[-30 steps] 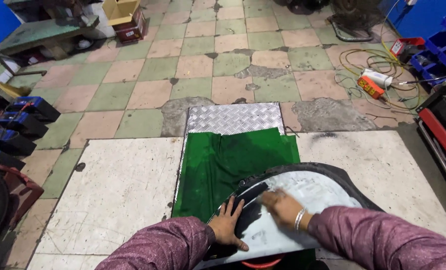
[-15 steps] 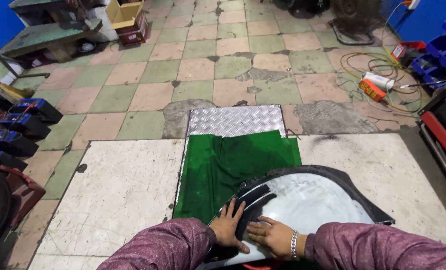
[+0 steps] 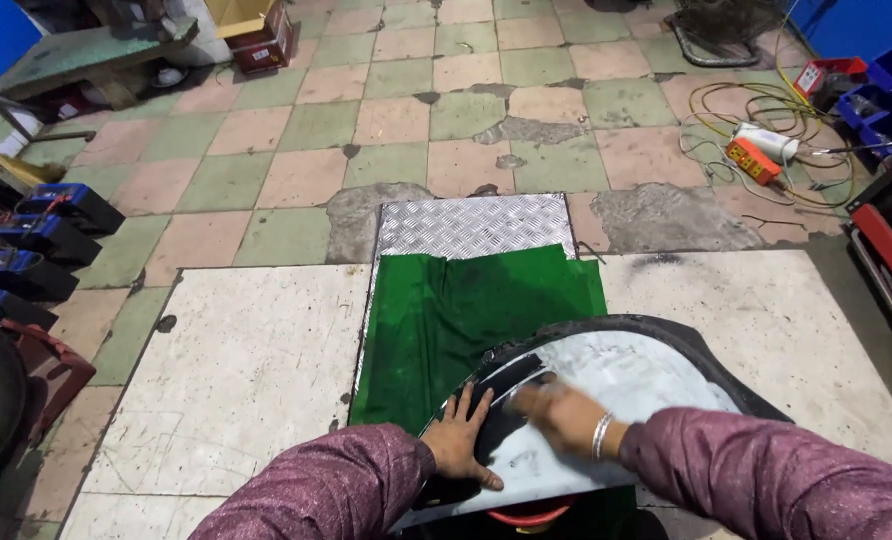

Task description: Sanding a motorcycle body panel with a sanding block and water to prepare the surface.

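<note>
Two hands on curved grey panel (image 3: 626,385), low in view, black rim around it. Long side runs 9 to 3 o'clock. Left hand (image 3: 458,447) flat, fingers spread wide, at panel's 8 o'clock edge. Right hand (image 3: 558,415) blurry, pressed on middle, nearer centre; can't tell if it holds anything. Green cloth (image 3: 466,310) underneath, toward 11 o'clock. Shiny metal plate (image 3: 474,225) beyond at 12.

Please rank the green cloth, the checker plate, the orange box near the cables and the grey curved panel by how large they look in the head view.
1. Grey curved panel and green cloth: look alike, and the panel is nearer, so unsure.
2. Checker plate: partly under the cloth.
3. Orange box: smallest, though farthest away.
</note>
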